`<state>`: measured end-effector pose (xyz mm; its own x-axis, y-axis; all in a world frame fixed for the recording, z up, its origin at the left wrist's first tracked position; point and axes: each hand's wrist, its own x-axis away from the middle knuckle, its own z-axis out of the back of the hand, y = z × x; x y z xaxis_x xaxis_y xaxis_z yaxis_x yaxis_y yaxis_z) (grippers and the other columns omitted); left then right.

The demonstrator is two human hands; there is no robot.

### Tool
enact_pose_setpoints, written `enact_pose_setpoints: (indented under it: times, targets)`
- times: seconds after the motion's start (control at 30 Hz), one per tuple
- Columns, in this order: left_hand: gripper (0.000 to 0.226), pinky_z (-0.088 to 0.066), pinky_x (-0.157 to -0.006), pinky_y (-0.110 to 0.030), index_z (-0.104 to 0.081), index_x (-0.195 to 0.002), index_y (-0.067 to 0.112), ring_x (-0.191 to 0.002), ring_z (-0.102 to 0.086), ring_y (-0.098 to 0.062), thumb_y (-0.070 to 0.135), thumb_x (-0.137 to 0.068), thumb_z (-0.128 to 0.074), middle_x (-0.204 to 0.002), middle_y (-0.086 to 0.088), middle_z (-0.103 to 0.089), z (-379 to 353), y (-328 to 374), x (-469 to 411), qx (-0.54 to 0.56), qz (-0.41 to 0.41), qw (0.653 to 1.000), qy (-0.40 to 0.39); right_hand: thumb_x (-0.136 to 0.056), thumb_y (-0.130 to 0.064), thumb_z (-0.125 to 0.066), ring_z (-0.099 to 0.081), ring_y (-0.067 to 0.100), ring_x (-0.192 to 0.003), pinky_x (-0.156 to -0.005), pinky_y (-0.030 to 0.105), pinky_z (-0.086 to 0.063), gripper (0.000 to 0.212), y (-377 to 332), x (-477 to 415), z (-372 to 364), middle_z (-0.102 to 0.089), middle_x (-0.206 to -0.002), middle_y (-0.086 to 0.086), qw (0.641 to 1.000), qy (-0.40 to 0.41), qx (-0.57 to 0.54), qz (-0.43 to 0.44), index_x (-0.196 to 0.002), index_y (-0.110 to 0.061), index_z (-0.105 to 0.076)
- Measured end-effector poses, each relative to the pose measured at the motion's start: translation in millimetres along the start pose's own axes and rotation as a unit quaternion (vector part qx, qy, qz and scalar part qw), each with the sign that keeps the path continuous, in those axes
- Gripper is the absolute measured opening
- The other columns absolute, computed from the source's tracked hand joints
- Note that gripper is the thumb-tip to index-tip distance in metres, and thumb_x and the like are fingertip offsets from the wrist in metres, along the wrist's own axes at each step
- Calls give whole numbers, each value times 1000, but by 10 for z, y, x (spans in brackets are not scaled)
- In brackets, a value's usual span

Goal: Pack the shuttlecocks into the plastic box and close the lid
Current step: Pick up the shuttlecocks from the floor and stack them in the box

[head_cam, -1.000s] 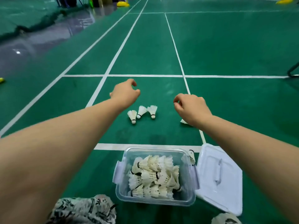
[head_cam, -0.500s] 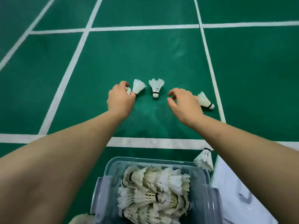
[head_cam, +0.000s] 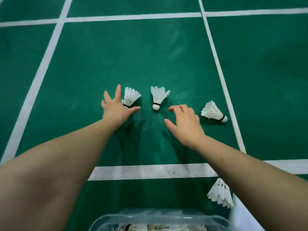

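Green court flooring (head_cam: pixel 150 55) with white painted lines (head_cam: pixel 150 171) carries four loose white feather shuttlecocks. Left hand (head_cam: pixel 116 108) lies low over the floor, fingers spread, thumb and index finger either side of the cork of the left shuttlecock (head_cam: pixel 130 96); contact is not clear, and a scrap of white shows under the palm. Right hand (head_cam: pixel 185 125) hovers with fingers curled and apart, holding nothing, between the middle shuttlecock (head_cam: pixel 158 96) and the right shuttlecock (head_cam: pixel 213 112), which lies on its side. A fourth shuttlecock (head_cam: pixel 220 192) rests near the clear plastic box (head_cam: pixel 158 218), touching the white lid (head_cam: pixel 241 217). The box stands open at the bottom edge, with shuttlecocks partly visible inside
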<state>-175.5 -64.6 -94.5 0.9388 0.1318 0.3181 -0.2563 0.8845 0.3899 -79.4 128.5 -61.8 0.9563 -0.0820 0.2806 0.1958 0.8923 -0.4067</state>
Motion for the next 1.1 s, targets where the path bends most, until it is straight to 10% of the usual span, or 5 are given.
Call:
enact_pose_setpoints:
  times: [0.67, 1.1]
  targets:
    - [116, -22, -107, -64, 14, -141, 48, -145, 1, -28, 81, -57, -58, -158, -2, 0, -532, 802, -105, -277, -321, 904, -58, -90, -43, -47, -35, 22, -125, -103, 37, -29, 46, 360, 246, -110, -40, -133, -1, 998, 14, -11, -53, -132, -25, -41]
    - [44, -34, -92, -43, -53, -114, 17, -113, -44, -27, 49, -85, -51, -114, -7, -51, -588, 822, -95, -386, -399, 831, -42, -90, -31, -50, -20, 22, -140, -112, 38, -23, 35, 633, 175, -98, -23, -152, 1, 995, -11, -76, -67, -125, -33, -50]
